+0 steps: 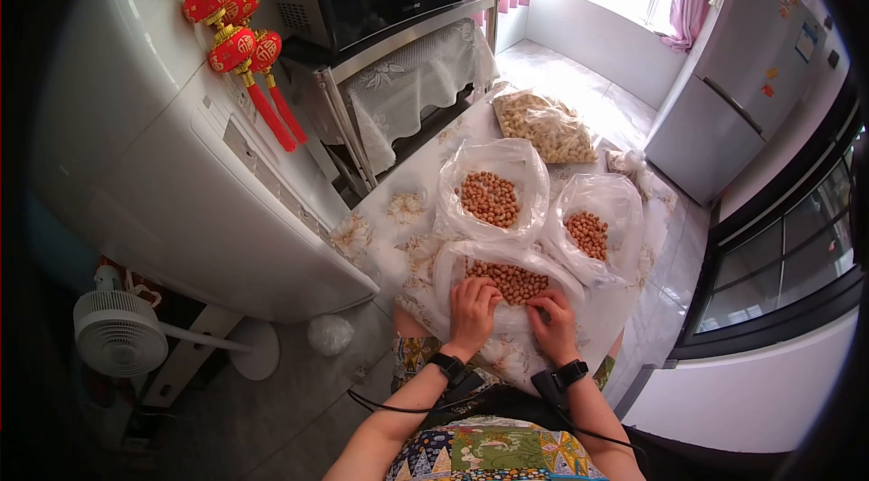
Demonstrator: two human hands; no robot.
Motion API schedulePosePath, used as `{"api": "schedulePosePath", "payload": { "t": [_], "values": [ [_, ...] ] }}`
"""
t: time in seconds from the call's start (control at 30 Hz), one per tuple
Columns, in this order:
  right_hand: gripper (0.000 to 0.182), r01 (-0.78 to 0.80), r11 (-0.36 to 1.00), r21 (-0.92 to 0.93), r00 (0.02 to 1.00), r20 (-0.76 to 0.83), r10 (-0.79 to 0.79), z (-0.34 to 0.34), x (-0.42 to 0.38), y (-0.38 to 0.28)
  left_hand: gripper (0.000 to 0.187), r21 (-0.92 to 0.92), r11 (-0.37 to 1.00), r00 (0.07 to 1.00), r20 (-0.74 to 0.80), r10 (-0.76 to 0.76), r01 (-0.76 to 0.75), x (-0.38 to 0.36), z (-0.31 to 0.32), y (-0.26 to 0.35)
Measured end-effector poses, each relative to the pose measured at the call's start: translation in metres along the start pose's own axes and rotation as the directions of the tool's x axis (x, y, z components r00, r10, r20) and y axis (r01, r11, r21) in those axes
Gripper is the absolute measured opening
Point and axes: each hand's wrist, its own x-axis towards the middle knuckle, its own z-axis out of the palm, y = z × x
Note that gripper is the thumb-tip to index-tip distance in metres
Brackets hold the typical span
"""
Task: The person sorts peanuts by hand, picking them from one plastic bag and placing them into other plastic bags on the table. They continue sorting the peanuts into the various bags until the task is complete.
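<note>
Reddish-brown shelled peanuts (509, 283) lie in the nearest clear plastic bag (444, 266), whose mouth is spread wide on the table. My left hand (472, 307) reaches over the bag's near left side, fingers bent and drawn together at the peanuts. Across from it, my right hand (552, 322) rests at the near right side with thumb and fingertips pinched. Anything between the fingertips of either hand is too small to make out. Behind stand two more open bags, a left one (534, 160) and a right one (626, 200), both with shelled peanuts inside.
A clear bag of pale unshelled peanuts (543, 126) lies at the table's far end, beside a small tied bag (631, 164). The floral tablecloth (407, 209) covers the table. A white appliance (262, 237) stands left, near a fan (120, 333); a fridge (724, 83) stands far right.
</note>
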Motion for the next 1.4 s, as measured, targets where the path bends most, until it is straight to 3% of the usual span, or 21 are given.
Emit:
{"api": "schedulePosePath", "payload": {
  "t": [0.23,0.6,0.8,1.4],
  "values": [
    [0.012,-0.008,1.000,0.007,1.000,0.001,0.008,0.0000,0.0004,-0.0014,0.014,0.028,0.999,0.999,0.025,0.028,-0.029,0.0005,-0.0033,0.0037],
    [0.012,-0.014,1.000,0.007,1.000,0.001,0.014,-0.0003,0.0001,-0.0026,0.015,-0.093,0.995,0.999,0.011,0.044,-0.043,0.0001,-0.0064,0.0032],
    [0.012,-0.004,1.000,0.001,1.000,-0.001,0.004,-0.0001,0.0004,-0.0014,0.019,-0.043,0.995,0.996,0.007,0.091,-0.091,0.0007,-0.0064,0.0034],
    [0.012,-0.033,0.999,0.016,0.999,0.011,0.033,-0.0015,0.0008,-0.0054,0.032,-0.105,0.994,1.000,0.008,0.017,-0.016,-0.0009,-0.0057,0.0011]
  ]
}}
